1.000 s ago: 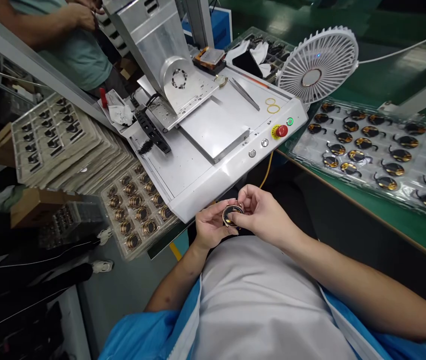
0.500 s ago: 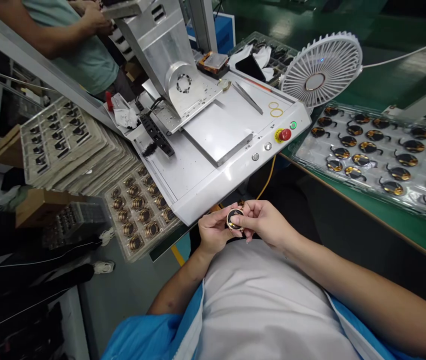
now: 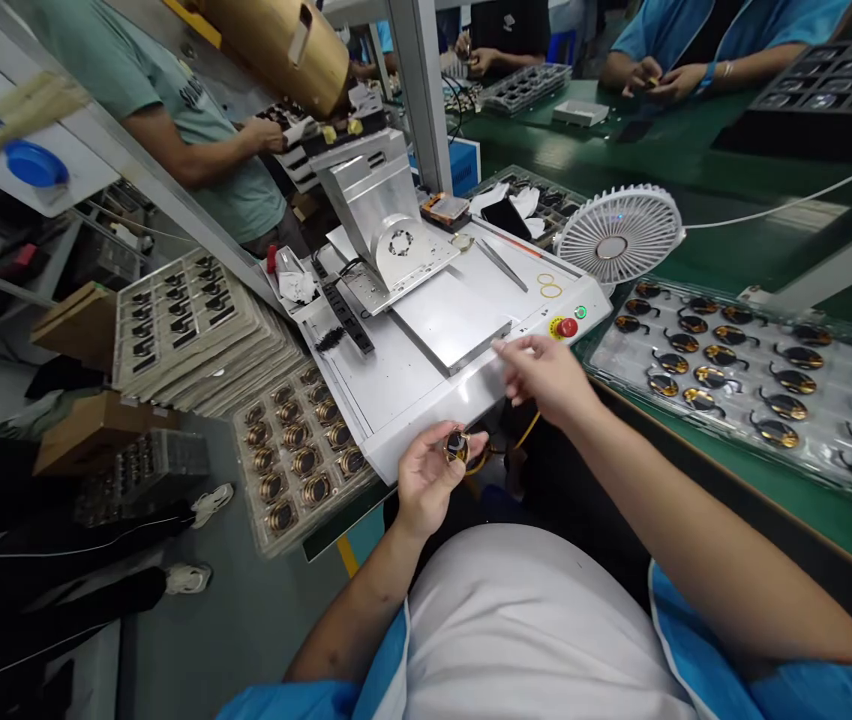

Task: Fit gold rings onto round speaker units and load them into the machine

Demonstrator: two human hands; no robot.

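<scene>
A round watch case (image 3: pixel 457 446) with a gold-coloured rim and dark face is gripped in the fingers of my left hand (image 3: pixel 426 485), in front of the white machine's front edge. My right hand (image 3: pixel 550 378) is apart from it, over the machine's front panel near the edge of the raised metal plate (image 3: pixel 450 325). Its fingers are loosely bent and apart, with nothing visible in them. Beyond it on the machine top lie tweezers (image 3: pixel 502 265) and thin yellow rings (image 3: pixel 550 287).
A red emergency button (image 3: pixel 567 327) and a white fan (image 3: pixel 619 235) are at the machine's right. Trays of watch cases (image 3: pixel 306 460) stand left, beside stacked trays (image 3: pixel 193 345). A tray of dark, gold-marked round parts (image 3: pixel 722 355) lies right. Co-workers (image 3: pixel 666 60) sit opposite.
My right hand has let go of the watch case and moved forward and right over the machine's front. The left hand keeps the case. The view has tilted up, showing co-workers opposite.
</scene>
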